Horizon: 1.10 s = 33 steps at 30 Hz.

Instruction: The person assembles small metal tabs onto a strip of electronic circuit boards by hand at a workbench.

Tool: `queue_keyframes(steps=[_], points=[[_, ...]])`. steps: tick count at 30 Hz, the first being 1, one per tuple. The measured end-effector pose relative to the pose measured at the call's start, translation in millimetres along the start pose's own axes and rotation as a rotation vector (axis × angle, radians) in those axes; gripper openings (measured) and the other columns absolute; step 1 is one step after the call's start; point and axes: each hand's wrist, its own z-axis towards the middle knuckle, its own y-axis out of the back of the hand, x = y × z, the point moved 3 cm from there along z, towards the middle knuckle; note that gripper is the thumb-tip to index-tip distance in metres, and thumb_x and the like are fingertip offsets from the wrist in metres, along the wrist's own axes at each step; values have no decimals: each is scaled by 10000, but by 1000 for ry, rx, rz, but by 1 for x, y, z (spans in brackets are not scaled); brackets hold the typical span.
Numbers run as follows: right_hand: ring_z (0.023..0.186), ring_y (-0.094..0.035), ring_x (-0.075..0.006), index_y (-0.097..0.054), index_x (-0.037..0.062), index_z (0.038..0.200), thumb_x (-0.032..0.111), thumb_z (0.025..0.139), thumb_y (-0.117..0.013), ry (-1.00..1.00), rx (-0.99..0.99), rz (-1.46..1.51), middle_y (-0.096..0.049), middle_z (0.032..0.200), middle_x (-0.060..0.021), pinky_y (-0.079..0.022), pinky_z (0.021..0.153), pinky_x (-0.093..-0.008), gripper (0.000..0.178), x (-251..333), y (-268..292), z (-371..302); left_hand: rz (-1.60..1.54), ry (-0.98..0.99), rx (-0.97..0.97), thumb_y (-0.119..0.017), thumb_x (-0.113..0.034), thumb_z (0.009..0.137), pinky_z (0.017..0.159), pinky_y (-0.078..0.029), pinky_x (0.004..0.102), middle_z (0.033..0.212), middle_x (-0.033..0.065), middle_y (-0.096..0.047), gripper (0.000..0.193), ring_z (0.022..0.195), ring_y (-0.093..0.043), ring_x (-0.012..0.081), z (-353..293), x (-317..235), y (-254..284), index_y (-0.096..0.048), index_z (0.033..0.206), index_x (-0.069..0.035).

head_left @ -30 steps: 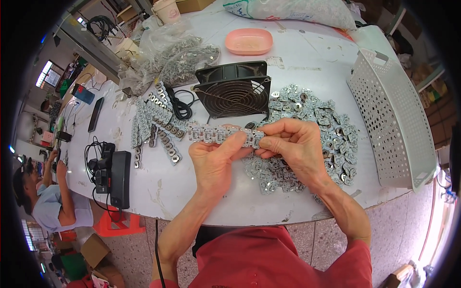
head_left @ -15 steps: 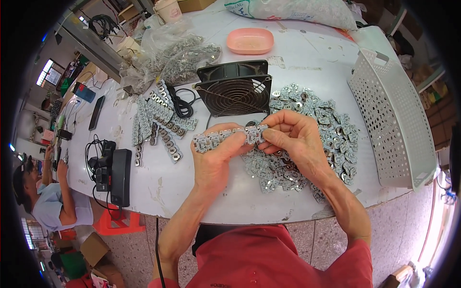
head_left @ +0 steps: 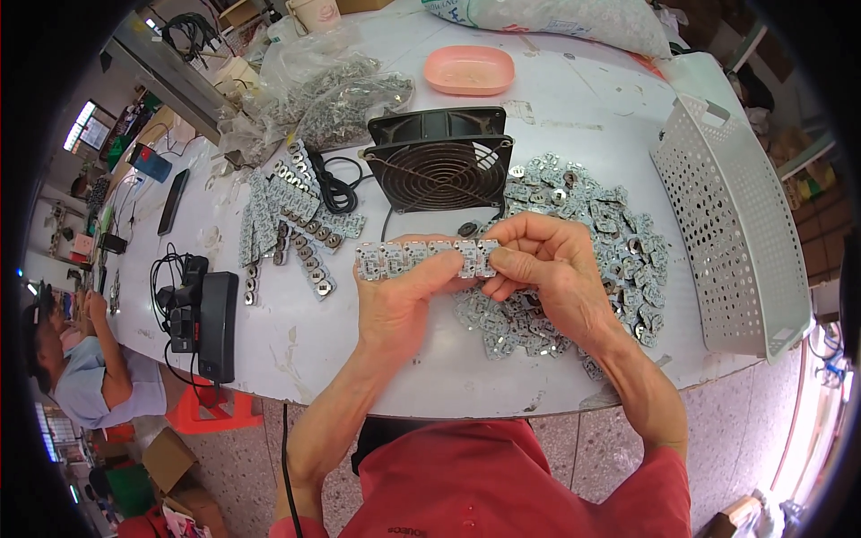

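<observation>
A strip of small, pale circuit boards (head_left: pixel 392 259) lies level between my two hands in front of the fan. My left hand (head_left: pixel 399 309) is closed on it, with the thumb pressed on its face and the fingers behind. With thumb and fingers, my right hand (head_left: pixel 552 264) pinches the board at the strip's right end. Around and under my right hand spreads a pile of loose small boards (head_left: pixel 628 242), some with round metal parts. Further left lie several more board strips (head_left: pixel 287 206), stacked crosswise.
A black fan (head_left: pixel 439 170) stands just beyond my hands, its cable (head_left: pixel 336 193) coiled beside it. A pink tray (head_left: pixel 468 70), bags of small parts (head_left: pixel 350 103), a perforated grey basket (head_left: pixel 731 224) and a power strip (head_left: pixel 216 327) surround the work. At far left sits another person (head_left: pixel 94 377).
The strip has turned its face more fully upward and straightened between my hands. Both hands keep their grip, and the view has shifted slightly.
</observation>
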Motion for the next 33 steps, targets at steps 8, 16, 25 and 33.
queue_keyframes(steps=[8, 16, 25, 33], points=[[625, -622, -149, -601, -54, 905, 41, 800, -588, -37, 14, 71, -639, 764, -118, -524, 594, -249, 142, -1, -2, -1, -135, 84, 58, -536, -46, 842, 760, -540, 357, 924, 126, -627, 165, 853, -625, 221, 2, 3, 4, -581, 977, 37], [629, -623, -151, -600, -58, 897, 39, 800, -585, -45, 4, 78, -638, 767, -120, -525, 596, -246, 139, 3, -5, -3, -279, 146, 116, -575, -35, 811, 741, -541, 366, 918, 106, -623, 150, 842, -622, 210, 5, 6, 5, -585, 949, 26], [648, -627, -156, -590, -54, 915, 40, 802, -585, -63, 42, 150, -637, 783, -129, -529, 597, -253, 146, 3, -10, -4, -421, 131, 273, -556, -69, 835, 730, -529, 366, 896, 109, -622, 144, 810, -618, 208, 4, 5, 3, -581, 940, 27], [629, -626, -160, -588, -52, 912, 63, 801, -602, -23, -11, 121, -640, 780, -130, -526, 584, -257, 160, 3, -6, -1, -164, 14, 98, -580, -34, 804, 712, -522, 328, 870, 113, -624, 148, 773, -613, 190, 5, -10, 2, -585, 937, 30]])
